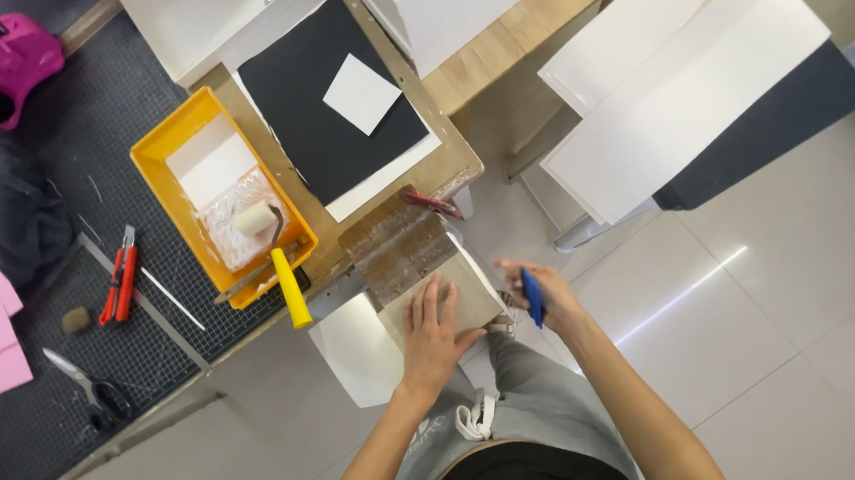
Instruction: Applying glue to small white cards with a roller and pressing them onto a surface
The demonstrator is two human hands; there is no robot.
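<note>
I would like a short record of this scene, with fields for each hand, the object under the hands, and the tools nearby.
left hand: left hand pressed flat on the grey board
right hand: right hand holds a blue tool at the board's right edge
paint tray: yellow tray holds a roller with yellow handle
black sheet: black sheet with a white square on it
cutting mat: red utility knife, metal ruler, scissors
</note>
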